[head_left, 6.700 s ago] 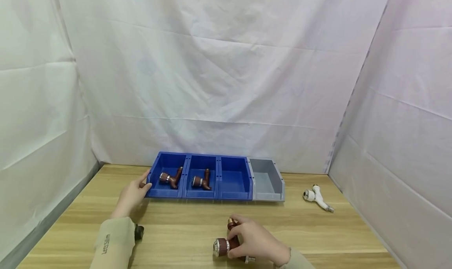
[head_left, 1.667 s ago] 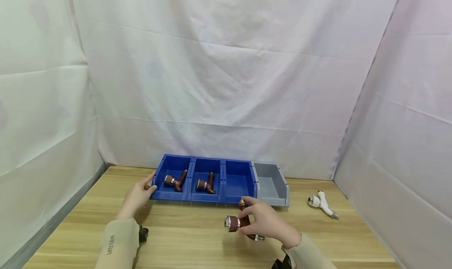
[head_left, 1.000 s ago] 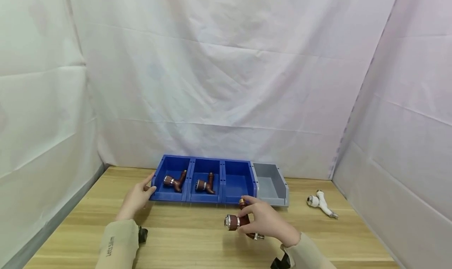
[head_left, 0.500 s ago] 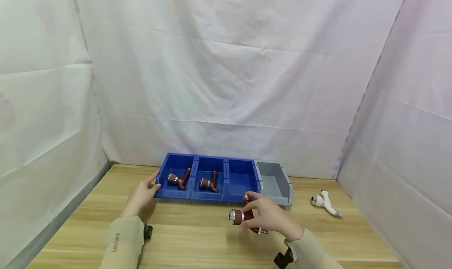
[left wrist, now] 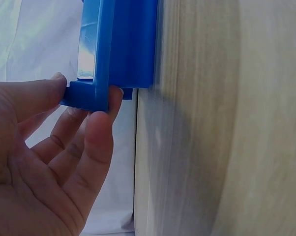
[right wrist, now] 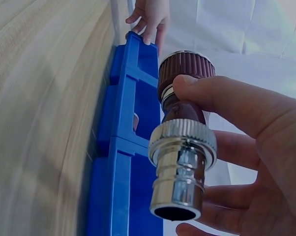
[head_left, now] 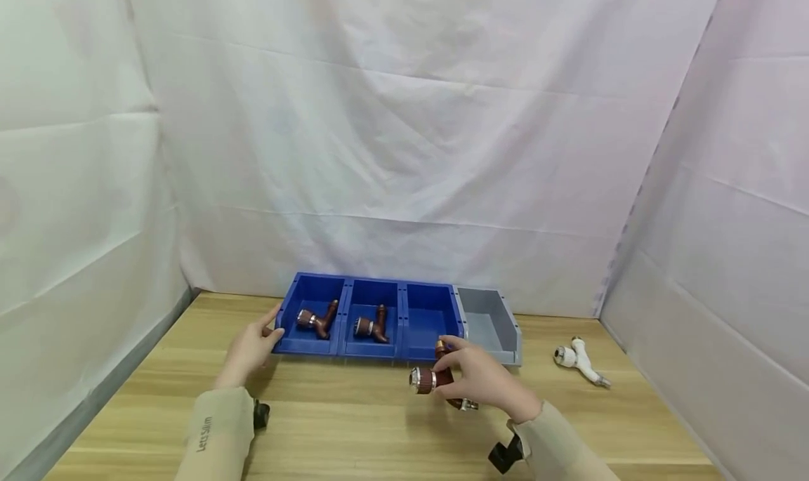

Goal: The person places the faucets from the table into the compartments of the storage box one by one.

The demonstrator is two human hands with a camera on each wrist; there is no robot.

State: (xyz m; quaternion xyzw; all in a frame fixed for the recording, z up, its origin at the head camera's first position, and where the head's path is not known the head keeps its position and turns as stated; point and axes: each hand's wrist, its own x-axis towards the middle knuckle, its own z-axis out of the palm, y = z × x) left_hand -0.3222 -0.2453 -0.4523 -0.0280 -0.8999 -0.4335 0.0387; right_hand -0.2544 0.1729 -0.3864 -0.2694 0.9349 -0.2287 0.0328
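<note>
Sheeting (head_left: 69,186), white and creased, at far left; next, a pale sleeve (head_left: 218,425) with dark lettering and a left hand (head_left: 248,346) at the near left corner of the first blue bin (head_left: 319,289) in a line of four, thumb and fingers clamped from opposite sides on its rim. Inside that bin, a brown faucet (head_left: 321,324), silver-banded handle to the left; inside the second blue bin (head_left: 373,291), a matching brown faucet (head_left: 379,331). Farther right, a third blue bin (head_left: 430,319), then a grey bin (head_left: 483,326). Near the front of those two, raised above the wood-grain tabletop (head_left: 335,425), a third brown faucet (right wrist: 187,112) in the grip of a right hand (head_left: 477,377), thumb against its ribbed knob (right wrist: 187,68), other fingers partly hidden behind, chrome outlet (right wrist: 180,174) toward the right wrist camera. At far right, well apart from the bins, a white faucet (head_left: 581,360) lying on the tabletop.
</note>
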